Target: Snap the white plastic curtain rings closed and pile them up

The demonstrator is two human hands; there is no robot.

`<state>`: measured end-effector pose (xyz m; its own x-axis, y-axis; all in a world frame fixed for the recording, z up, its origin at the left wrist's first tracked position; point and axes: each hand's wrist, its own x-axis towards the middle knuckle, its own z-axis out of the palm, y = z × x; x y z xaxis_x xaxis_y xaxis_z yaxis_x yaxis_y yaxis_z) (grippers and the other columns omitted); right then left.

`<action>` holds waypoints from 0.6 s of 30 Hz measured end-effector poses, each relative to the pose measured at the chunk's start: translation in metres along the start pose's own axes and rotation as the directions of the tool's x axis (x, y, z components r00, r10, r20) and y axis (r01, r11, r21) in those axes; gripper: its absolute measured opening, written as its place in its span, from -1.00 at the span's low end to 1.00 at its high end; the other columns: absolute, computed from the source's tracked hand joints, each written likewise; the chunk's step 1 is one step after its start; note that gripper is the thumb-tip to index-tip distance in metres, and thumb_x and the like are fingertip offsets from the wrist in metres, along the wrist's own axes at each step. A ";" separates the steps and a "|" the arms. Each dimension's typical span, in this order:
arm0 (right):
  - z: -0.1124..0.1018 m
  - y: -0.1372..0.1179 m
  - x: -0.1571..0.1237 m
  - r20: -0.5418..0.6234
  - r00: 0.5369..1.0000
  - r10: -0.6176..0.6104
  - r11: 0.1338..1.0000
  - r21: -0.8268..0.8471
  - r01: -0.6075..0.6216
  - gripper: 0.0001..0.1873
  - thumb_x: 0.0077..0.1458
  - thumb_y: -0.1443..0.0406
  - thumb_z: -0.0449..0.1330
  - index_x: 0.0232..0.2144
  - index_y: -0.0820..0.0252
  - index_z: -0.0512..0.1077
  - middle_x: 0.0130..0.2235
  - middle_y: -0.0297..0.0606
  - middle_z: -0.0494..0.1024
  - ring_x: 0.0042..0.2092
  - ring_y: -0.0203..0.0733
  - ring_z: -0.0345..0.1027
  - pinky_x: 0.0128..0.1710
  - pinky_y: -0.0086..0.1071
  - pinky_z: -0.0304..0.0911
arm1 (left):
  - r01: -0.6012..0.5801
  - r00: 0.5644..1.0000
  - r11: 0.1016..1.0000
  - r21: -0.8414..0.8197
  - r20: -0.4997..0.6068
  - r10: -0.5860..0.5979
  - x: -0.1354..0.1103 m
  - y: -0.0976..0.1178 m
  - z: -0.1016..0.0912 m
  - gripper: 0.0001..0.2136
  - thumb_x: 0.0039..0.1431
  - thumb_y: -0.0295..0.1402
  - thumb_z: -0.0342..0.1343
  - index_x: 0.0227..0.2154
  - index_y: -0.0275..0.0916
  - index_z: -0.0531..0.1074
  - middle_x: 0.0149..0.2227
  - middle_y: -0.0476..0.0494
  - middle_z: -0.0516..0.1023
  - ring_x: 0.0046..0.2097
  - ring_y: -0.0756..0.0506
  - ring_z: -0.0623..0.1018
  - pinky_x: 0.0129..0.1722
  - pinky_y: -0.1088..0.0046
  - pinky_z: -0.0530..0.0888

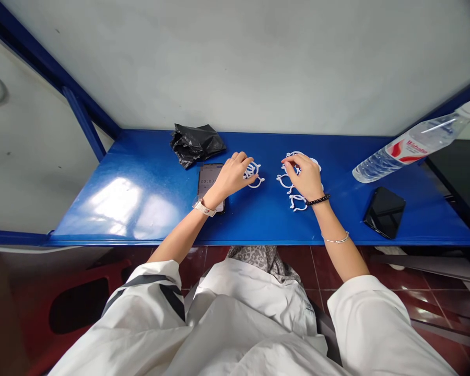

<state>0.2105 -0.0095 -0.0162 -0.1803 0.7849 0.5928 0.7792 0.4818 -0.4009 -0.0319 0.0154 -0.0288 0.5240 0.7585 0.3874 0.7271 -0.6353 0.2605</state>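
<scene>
My left hand (pixel 233 172) is curled at the white plastic rings (pixel 256 183), which have small knobs around their rims. Its thumb and fingers bracket these pieces, and part of the rings is hidden behind them. To the right, my right hand (pixel 306 176) bends over a second group of similar white rings (pixel 285 181), with thumb and forefinger pinched close at the group's upper left edge. The palm covers some of that group. Nearest my right wrist lies one more white ring (pixel 297 202).
A phone (pixel 211 171) showing a timer lies partly under my left wrist. Behind it sits a crumpled black plastic bag (pixel 198 143). On the right are a water bottle (pixel 407 149) and a dark phone (pixel 384 213). The blue tabletop (pixel 254 224) ends at a grey wall (pixel 250 68).
</scene>
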 end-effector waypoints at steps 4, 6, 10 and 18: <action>-0.001 0.008 -0.001 0.064 0.997 0.046 0.998 -0.055 -0.042 -0.80 0.26 0.30 0.11 -0.37 0.12 0.50 -0.34 -0.20 0.63 -0.29 -0.03 0.48 -0.34 -0.21 0.31 | 0.062 0.998 0.995 0.084 0.024 -0.064 -0.002 -0.007 0.002 -0.68 0.25 -0.25 0.20 -0.01 -0.30 0.46 -0.05 -0.36 0.48 -0.02 -0.31 0.48 -0.13 0.20 0.47; 0.001 0.011 -0.002 0.119 0.990 0.071 0.994 -0.087 -0.061 -0.84 0.22 0.30 0.14 -0.38 0.13 0.50 -0.36 -0.20 0.62 -0.31 -0.02 0.47 -0.37 -0.21 0.28 | 0.093 0.994 0.992 0.085 0.055 -0.098 -0.003 -0.009 0.003 -0.66 0.27 -0.22 0.20 0.01 -0.31 0.46 -0.03 -0.37 0.48 -0.03 -0.32 0.49 -0.14 0.20 0.47; 0.008 0.018 -0.007 0.233 0.969 0.081 0.988 -0.147 -0.047 -0.94 0.15 0.28 0.26 -0.34 0.13 0.52 -0.38 -0.20 0.61 -0.27 0.05 0.46 -0.36 -0.17 0.28 | 0.130 0.984 0.989 0.074 0.115 -0.138 -0.004 -0.008 0.004 -0.61 0.31 -0.17 0.17 0.08 -0.31 0.43 -0.01 -0.38 0.49 0.00 -0.34 0.49 -0.11 0.17 0.46; 0.014 0.018 -0.012 0.348 0.936 0.062 0.972 -0.235 0.023 -0.94 0.14 0.29 0.28 -0.37 0.15 0.51 -0.38 -0.12 0.56 -0.16 0.15 0.43 -0.35 -0.15 0.30 | 0.156 0.975 0.987 0.049 0.150 -0.162 -0.002 -0.001 -0.004 -0.48 0.34 -0.16 0.14 0.24 -0.36 0.31 0.10 -0.46 0.46 0.13 -0.39 0.47 -0.01 0.10 0.47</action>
<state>0.2180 -0.0048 -0.0398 -0.3290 0.8997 0.2869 0.8942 0.3945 -0.2115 -0.0352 0.0136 -0.0265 0.4601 0.8644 0.2029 0.8206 -0.5012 0.2744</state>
